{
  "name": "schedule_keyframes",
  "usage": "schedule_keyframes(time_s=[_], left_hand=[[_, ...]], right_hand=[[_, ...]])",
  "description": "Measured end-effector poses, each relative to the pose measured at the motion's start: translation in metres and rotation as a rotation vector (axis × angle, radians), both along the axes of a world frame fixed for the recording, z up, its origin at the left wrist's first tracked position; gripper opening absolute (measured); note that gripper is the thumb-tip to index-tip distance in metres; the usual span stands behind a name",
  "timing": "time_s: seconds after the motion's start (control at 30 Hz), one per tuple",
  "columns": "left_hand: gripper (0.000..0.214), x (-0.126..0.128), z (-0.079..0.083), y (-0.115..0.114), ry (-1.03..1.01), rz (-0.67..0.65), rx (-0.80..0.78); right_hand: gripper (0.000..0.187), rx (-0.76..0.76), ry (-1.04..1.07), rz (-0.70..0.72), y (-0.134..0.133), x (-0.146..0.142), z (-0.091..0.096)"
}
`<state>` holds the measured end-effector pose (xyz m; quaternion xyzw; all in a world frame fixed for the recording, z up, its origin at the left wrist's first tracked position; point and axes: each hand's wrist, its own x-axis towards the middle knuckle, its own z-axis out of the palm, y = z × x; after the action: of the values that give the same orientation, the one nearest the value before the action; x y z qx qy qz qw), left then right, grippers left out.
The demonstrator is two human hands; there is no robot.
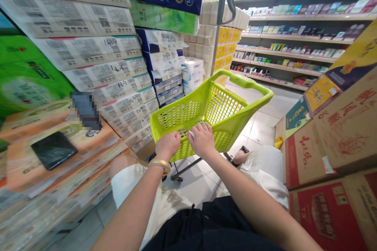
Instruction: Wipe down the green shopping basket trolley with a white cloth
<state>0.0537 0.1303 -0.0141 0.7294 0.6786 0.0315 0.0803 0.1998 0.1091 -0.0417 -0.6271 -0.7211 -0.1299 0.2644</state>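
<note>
Lime-green plastic shopping cart in narrow aisle, between stacked toilet-paper packs and cardboard cartons, directly before the body. Left hand and right hand clenched over near rim, both grasping it, a hold suited to steering.

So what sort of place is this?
Probably a small supermarket or grocery store. A left hand and right hand rest on a lime-green shopping cart, beside stacked packs of tissue rolls, with long shelves of packaged goods behind.
</note>
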Motion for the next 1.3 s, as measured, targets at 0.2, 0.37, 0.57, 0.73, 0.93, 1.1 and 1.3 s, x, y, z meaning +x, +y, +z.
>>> schedule_keyframes(time_s=[0.2,0.37,0.57,0.73,0.93,1.1,1.3], left_hand=[[0.049,0.0,0.003,-0.001,0.004,-0.001,-0.01],[0.047,-0.001,0.003,-0.001,-0.005,0.005,-0.015],[0.048,-0.003,0.002,0.0,-0.005,-0.007,-0.002],[0.047,-0.005,0.001,0.004,-0.009,-0.022,0.005],[0.046,-0.02,-0.002,0.016,0.014,-0.045,0.034],[0.048,-0.031,-0.001,0.023,0.082,-0.116,0.24],[0.046,-0.001,-0.002,0.014,-0.159,-0.234,0.4]], right_hand=[[0.02,-0.005,-0.044,0.015,0.001,0.026,0.008],[0.022,0.009,-0.07,-0.067,0.006,0.067,0.019],[0.024,0.035,-0.128,-0.117,0.006,0.104,0.028],[0.025,0.053,-0.119,-0.133,0.003,0.104,0.028],[0.024,0.033,-0.093,-0.142,-0.002,0.088,0.029],[0.024,0.021,-0.059,-0.134,-0.003,0.07,0.027],[0.02,0.04,-0.034,-0.13,-0.003,0.049,0.025]])
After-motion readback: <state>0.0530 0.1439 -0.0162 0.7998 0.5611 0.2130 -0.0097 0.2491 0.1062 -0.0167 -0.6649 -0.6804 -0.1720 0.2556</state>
